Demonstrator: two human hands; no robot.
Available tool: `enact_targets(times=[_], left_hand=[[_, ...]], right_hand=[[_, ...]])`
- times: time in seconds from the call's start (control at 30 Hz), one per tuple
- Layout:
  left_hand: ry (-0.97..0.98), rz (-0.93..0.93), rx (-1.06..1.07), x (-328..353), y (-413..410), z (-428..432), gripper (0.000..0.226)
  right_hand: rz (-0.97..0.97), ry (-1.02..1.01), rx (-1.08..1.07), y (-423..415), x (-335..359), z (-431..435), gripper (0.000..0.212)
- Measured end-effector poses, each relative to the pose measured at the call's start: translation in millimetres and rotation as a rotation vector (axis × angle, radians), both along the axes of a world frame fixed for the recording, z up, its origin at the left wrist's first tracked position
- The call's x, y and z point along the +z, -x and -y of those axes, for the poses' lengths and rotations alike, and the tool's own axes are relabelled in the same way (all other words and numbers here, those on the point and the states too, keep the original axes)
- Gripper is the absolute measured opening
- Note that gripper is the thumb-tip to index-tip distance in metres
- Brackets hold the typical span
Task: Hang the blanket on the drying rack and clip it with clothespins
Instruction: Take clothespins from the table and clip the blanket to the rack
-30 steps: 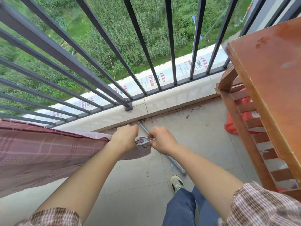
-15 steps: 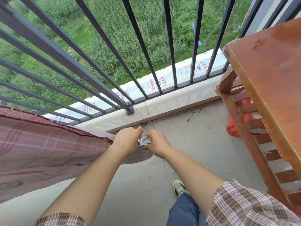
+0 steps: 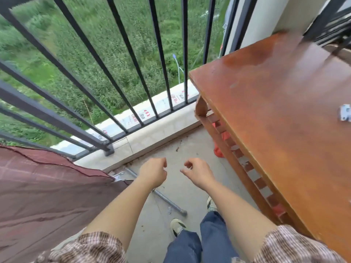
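A tiled balcony floor (image 3: 190, 164) lies between railing (image 3: 106, 76) and wooden table (image 3: 281, 114). Both hands, left (image 3: 153, 172) and right (image 3: 199, 172), hover loosely curled, empty (apart). The blanket (image 3: 47, 192) hangs left, a clip (image 3: 118, 177) on its corner.

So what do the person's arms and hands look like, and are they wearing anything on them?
Both hands are bare: the left hand and the right hand have no gloves, rings or watch showing. The forearms are bare too. Short checked sleeves in brown and cream start near the elbows.
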State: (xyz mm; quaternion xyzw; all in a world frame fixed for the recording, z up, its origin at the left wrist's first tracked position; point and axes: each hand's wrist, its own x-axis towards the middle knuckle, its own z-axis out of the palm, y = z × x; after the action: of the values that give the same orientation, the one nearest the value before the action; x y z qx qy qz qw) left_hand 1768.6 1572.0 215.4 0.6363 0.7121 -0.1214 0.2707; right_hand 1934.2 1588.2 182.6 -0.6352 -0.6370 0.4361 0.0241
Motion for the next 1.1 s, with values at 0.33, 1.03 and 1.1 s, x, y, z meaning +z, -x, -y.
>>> enact_targets(times=[0.33,1.03,1.1], left_hand=[[-0.176,0.286,-0.173,23.1,-225.0,-83.3,0.028],[-0.213,0.05,-0.144,-77.5,-363.2,-140.1,0.074],[-0.196,0.044,-0.148,-75.6,-363.4,-142.1,0.074]], right_hand=[[0.175,-0.169,-0.374,-236.9,48.9,-57.2,0.012],[0.615,-0.296,-0.555,-477.3,-22.0,-206.6,0.049],[0.644,-0.32,-0.551,-473.2,-25.0,-208.8,0.043]])
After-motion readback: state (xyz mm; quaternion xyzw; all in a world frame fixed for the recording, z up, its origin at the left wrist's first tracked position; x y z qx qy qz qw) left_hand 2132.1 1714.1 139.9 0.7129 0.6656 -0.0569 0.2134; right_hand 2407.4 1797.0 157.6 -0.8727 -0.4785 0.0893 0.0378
